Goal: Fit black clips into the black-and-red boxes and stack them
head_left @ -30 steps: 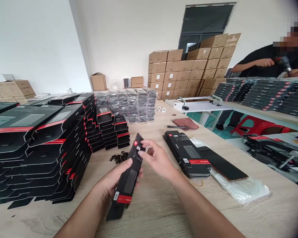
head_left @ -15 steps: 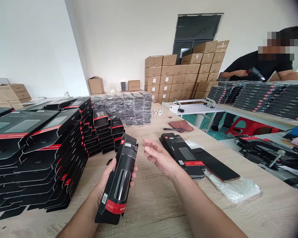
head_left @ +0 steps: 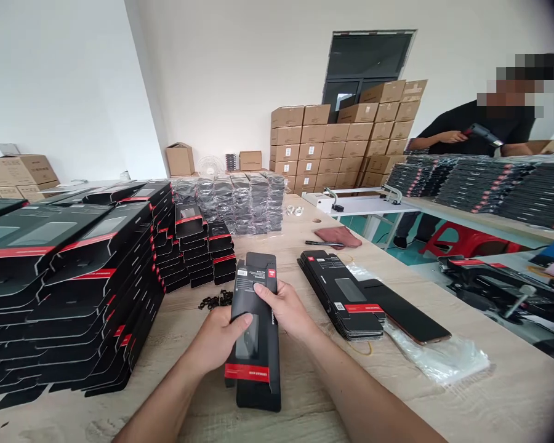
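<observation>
A black cardboard box (head_left: 253,295) with a red band and a clear window stands out in front of me above the table, its end flaps sticking out. My left hand (head_left: 221,338) grips its left side, thumb lying by the window. On the right edge, my right hand (head_left: 289,307) holds it with the thumb pressed on the printed face. Small black plastic parts (head_left: 215,300) lie on the table just beyond my left hand. To the right is a pile of flattened black boxes (head_left: 341,289).
Stacked black boxes (head_left: 74,295) fill the left side. Plastic-wrapped bundles (head_left: 247,203) stand behind. A dark flat panel (head_left: 404,311), a clear plastic bag (head_left: 457,363), a pen (head_left: 324,244) and a brown cloth (head_left: 338,236) lie to the right. A co-worker (head_left: 475,132) holds a heat gun (head_left: 482,133).
The box has moved right and turned more upright, its window face now towards me. My right hand, free before, has come left and taken hold of it.
</observation>
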### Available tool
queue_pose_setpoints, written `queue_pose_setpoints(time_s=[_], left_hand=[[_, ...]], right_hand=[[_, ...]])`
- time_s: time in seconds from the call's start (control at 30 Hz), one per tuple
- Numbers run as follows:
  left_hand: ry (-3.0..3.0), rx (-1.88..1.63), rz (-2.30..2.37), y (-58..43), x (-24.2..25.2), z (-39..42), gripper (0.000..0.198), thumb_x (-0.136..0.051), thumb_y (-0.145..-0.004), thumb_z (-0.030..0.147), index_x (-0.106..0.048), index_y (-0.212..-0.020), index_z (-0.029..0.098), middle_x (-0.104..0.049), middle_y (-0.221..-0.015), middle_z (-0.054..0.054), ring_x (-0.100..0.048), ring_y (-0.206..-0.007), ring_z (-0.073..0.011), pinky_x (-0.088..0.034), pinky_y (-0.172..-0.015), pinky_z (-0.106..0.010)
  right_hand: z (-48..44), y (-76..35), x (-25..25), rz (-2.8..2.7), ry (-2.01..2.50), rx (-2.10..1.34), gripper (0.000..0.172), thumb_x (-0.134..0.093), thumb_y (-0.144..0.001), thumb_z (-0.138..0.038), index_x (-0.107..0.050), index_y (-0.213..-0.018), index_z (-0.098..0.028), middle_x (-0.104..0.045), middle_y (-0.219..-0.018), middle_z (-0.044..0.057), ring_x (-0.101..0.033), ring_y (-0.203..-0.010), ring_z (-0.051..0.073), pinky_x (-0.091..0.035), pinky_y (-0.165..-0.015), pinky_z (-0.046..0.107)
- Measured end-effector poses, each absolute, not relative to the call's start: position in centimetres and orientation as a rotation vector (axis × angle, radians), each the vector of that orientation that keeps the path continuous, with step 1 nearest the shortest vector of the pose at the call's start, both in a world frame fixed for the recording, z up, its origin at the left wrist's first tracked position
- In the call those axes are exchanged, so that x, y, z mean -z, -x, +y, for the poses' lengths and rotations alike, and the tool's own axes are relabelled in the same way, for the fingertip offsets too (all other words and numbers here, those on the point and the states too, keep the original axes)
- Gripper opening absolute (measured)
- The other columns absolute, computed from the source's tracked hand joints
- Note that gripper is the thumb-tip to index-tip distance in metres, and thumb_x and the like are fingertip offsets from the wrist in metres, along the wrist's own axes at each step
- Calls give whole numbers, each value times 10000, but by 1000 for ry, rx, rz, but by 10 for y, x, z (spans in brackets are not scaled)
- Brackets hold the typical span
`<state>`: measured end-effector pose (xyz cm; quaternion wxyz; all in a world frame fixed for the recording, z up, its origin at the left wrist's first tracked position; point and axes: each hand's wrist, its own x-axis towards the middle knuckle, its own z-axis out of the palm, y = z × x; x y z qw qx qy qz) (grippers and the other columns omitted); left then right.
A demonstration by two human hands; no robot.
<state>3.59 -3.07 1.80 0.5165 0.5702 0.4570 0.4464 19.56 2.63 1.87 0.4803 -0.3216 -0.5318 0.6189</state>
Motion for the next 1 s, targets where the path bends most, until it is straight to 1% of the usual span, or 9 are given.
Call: queue_pose_setpoints(time_s=[0.1, 0.27, 0.37, 0.47, 0.57, 0.67, 0.77, 0.9, 1.0], left_hand=[[-1127, -1152, 1056, -29, -21, -25, 372, -671, -716, 498, -669, -769, 130, -645, -614, -20, -538, -503, -136, -420, -519, -251], [-957, -1355, 1065, -13, -23, -16, 380, -671, -710, 465, -706, -920, 150, -721, -770, -61, -640, -628, -192, -494, -600, -297], [-1100, -1365, 1194, -9, -20, -14, 341, -668, -727, 425, -714, -924, 150, -718, -788, -49, -647, -682, -183, -501, -641, -281], [-1220, -1311, 1344, -11, -16, -15, 409, -652, -748, 435, -672, -1051, 162, -675, -705, -13, -597, -570, -146, -456, -515, -240], [-1211, -1328, 1410, -14, -14, -15, 604, -667, -735, 457, -519, -1259, 197, -623, -640, 31, -521, -463, -115, -377, -422, -215], [-1212, -1408, 1316, -16, -11, -13, 624, -670, -737, 451, -477, -1275, 201, -623, -674, 27, -561, -549, -125, -420, -508, -223], [-1197, -1446, 1188, -19, -7, -11, 480, -634, -772, 437, -524, -1183, 214, -636, -761, 11, -588, -669, -139, -449, -608, -235], [-1219, -1433, 1062, -21, -7, -13, 264, -601, -806, 386, -581, -999, 207, -632, -861, 4, -565, -743, -126, -439, -673, -218], [-1220, -1372, 995, -22, -10, -16, 219, -588, -817, 358, -589, -981, 214, -625, -887, 10, -555, -757, -124, -430, -691, -215]], right_hand=[[18, -191, -17, -1364, 716, -1630, 420, -711, -704, -503, -664, -944, -162, -708, -853, 49, -649, -760, 189, -522, -730, 345], [10, -186, -9, -1536, 715, -1837, 444, -698, -713, -514, -649, -976, -159, -691, -858, 58, -655, -793, 215, -514, -698, 349], [17, -186, -3, -1568, 862, -1508, 560, -720, -707, -455, -561, -1173, -189, -649, -855, 28, -617, -772, 179, -493, -715, 331], [25, -189, 0, -1539, 991, -1254, 711, -736, -700, -381, -430, -1321, -225, -585, -840, -6, -574, -726, 142, -477, -723, 317], [27, -190, -2, -1532, 948, -1388, 627, -679, -744, -395, -451, -1305, -231, -565, -860, 6, -564, -715, 137, -471, -625, 279], [24, -189, -7, -1454, 901, -1525, 633, -663, -745, -397, -439, -1316, -239, -563, -829, -1, -539, -634, 123, -424, -497, 236], [22, -186, -8, -1380, 838, -1600, 561, -665, -724, -348, -492, -1247, -244, -563, -765, -26, -526, -569, 108, -413, -466, 223], [25, -184, -2, -1340, 846, -1658, 253, -615, -736, -357, -585, -941, -212, -549, -603, -50, -512, -479, 108, -396, -421, 214], [31, -187, 1, -1263, 893, -1592, 290, -578, -772, -470, -601, -852, -193, -533, -551, -44, -505, -465, 112, -386, -421, 219]])
